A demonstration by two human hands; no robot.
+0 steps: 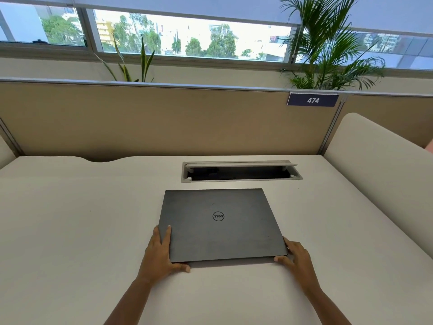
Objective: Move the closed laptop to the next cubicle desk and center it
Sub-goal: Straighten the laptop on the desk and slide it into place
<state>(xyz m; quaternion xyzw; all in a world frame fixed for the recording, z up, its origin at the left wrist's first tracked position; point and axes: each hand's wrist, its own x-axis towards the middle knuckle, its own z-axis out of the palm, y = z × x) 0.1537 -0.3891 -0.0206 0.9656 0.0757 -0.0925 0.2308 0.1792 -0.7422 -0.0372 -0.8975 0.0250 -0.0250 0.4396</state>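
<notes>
1. Closed dark laptop (pixel 220 225), lid up with its round logo visible, lying on the white desk (pixel 70 231) roughly midway between the side edges, nearer the front edge than the rear.
2. Left hand (pixel 161 252) grasping the laptop's near-left corner, fingers on the lid, thumb along the front edge.
3. Right hand (pixel 296 258) grasping the near-right corner, fingertips at the edge.
4. Open cable tray (pixel 241 172), recessed in the desk just behind the laptop, toward the rear edge.
5. Beige partition (pixel 140 120) along the rear edge, bearing a plate numbered 474 (pixel 312 100).
6. Plants (pixel 328 48) and window behind the partition.
</notes>
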